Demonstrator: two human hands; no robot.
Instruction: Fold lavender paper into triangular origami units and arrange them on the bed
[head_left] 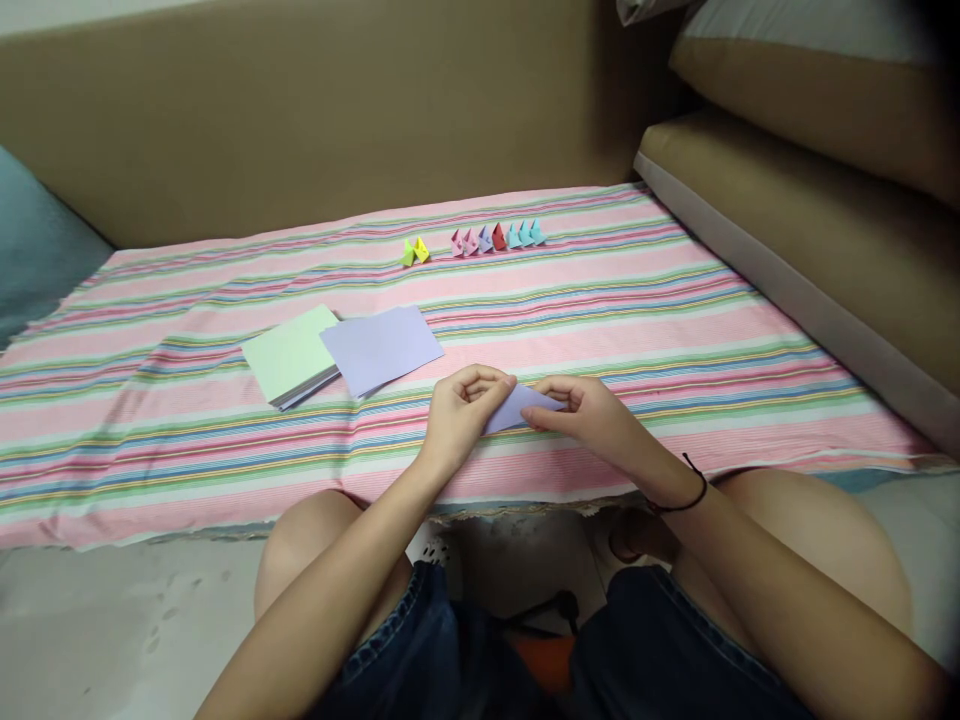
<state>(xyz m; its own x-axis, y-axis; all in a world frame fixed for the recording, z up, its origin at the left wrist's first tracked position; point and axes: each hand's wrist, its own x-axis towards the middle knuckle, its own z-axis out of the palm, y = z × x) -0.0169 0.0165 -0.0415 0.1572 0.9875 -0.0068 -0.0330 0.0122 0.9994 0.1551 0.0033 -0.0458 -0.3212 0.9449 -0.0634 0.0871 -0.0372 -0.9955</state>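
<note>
Lilac paper piece [517, 408] on pink-striped cloth [675, 300], pale green sheet stack [289, 352] nearby.

Pink striped cloth [675, 300] is lying across the middle, tan upholstered sofa back [300, 120] is running along 12 o'clock, brown padded cushions [810, 200] are sitting at 2, pale grey floor [112, 620] is showing at 8.

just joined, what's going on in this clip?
A person sits at a low surface covered by a striped cloth, pinching a lavender paper between the left hand and the right hand; it looks partly folded. A green-topped stack and a lavender sheet lie to the left. A row of small folded pieces lines the far side.
</note>
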